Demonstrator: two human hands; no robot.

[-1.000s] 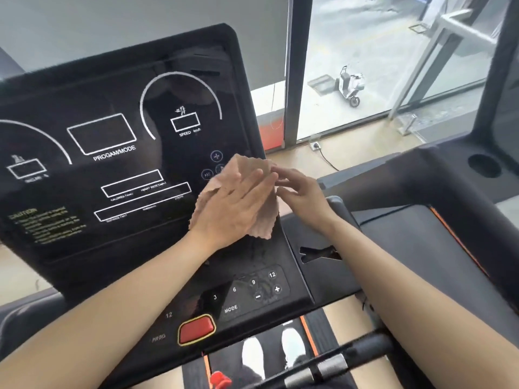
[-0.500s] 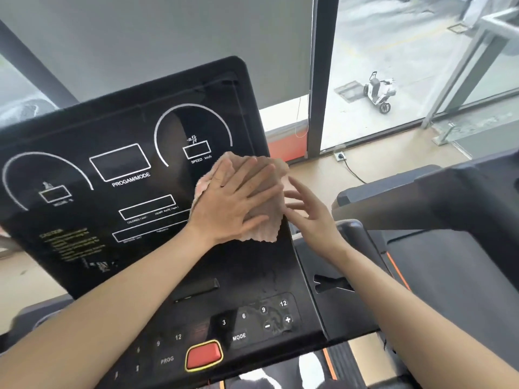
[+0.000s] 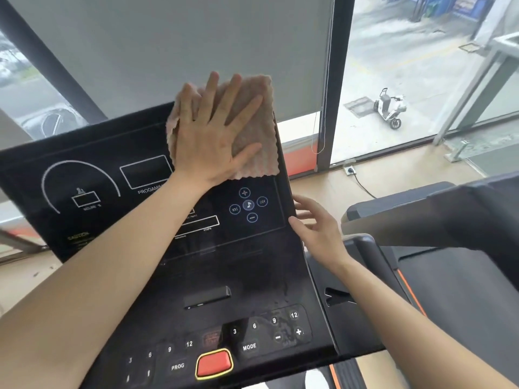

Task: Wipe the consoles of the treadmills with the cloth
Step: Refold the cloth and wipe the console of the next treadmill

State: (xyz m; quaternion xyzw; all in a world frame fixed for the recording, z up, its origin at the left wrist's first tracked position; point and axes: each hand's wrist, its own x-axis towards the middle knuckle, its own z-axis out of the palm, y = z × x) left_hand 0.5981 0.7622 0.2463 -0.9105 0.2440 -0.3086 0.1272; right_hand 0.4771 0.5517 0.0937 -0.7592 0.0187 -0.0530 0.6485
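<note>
A black treadmill console (image 3: 118,242) with white display outlines fills the lower left and middle of the head view. My left hand (image 3: 213,136) lies flat with spread fingers on a beige cloth (image 3: 258,147), pressing it against the console's upper right corner; the cloth reaches past the top edge. My right hand (image 3: 317,228) rests with relaxed fingers against the console's right edge, beside the round media buttons (image 3: 248,204). It holds nothing.
A red stop button (image 3: 214,363) and number keys sit at the console's lower part. A second treadmill (image 3: 449,248) stands to the right. Behind are a grey blind, a window frame and a scooter (image 3: 389,110) outside. A cable runs from a floor socket (image 3: 349,170).
My left hand slid the cloth up from the console's right middle to its upper right corner. My right hand left the cloth and now touches the console's right edge. The view tilted up.
</note>
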